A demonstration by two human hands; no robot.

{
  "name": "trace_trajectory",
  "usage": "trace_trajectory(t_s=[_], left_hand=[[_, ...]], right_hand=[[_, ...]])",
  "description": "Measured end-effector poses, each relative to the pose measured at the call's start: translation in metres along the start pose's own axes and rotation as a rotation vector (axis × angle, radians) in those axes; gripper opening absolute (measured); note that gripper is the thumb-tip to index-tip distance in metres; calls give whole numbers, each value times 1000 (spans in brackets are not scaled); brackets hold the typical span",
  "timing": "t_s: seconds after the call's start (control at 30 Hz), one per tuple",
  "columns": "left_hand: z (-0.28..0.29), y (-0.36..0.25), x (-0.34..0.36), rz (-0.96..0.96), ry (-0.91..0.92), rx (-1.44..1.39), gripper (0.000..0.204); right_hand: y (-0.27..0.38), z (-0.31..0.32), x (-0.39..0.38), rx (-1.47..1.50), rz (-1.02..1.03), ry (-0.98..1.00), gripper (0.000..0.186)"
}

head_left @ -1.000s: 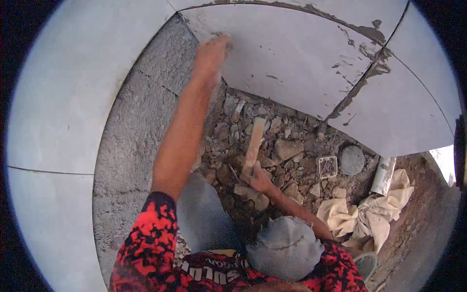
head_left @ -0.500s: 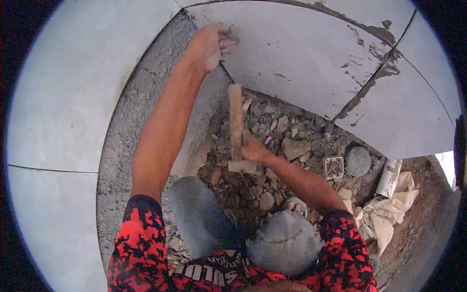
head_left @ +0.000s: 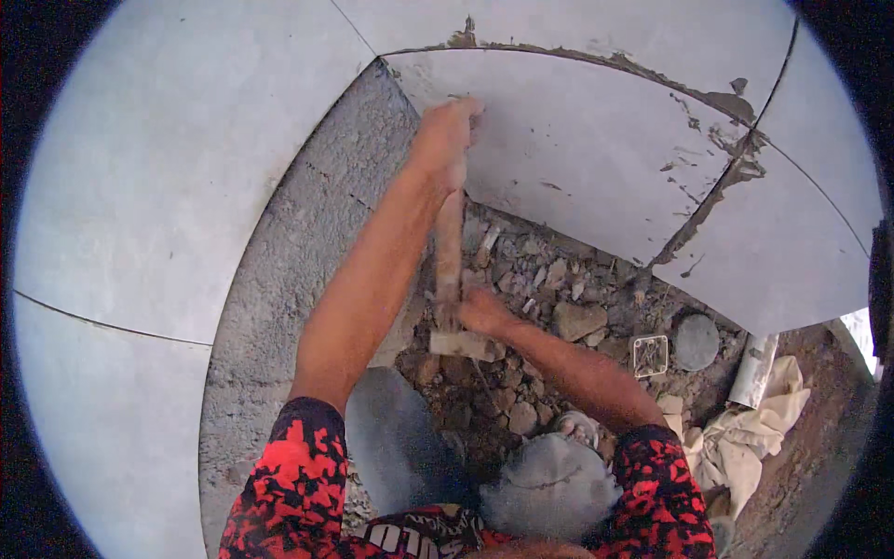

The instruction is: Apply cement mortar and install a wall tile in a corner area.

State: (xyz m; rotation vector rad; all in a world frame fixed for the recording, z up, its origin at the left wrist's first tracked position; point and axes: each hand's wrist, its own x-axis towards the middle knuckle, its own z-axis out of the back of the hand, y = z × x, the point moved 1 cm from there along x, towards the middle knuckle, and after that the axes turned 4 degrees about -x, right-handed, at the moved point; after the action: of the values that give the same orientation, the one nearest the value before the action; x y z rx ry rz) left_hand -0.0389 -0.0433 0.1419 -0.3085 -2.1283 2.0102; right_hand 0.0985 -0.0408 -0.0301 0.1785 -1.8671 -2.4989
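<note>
Wooden tool (head_left: 449, 244) in right hand (head_left: 483, 312), left hand (head_left: 451, 136) stretched forward at tile (head_left: 596, 140)

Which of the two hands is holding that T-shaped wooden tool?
The right hand, lower in the picture, grips the wooden tool near its crosspiece; the left hand is higher up, at the pale tile's left end.

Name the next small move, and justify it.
Probably tap the pale tile lightly with the mallet's handle: the right hand grips it near the head, handle pointing toward the tile, while the left hand is at the tile's left edge.
</note>
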Motion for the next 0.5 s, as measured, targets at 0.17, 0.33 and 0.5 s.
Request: trace_trajectory(t_s=[0.17, 0.33, 0.5], left_hand=[[0, 1, -2, -6, 16, 53, 17], [1, 0, -1, 42, -10, 125, 21], [6, -3, -3, -220, 40, 568, 22]], right_hand=[[-30, -29, 22, -111, 25, 49, 64], [-8, -20, 22, -121, 25, -97, 54], [10, -7, 21, -100, 96, 116, 59]])
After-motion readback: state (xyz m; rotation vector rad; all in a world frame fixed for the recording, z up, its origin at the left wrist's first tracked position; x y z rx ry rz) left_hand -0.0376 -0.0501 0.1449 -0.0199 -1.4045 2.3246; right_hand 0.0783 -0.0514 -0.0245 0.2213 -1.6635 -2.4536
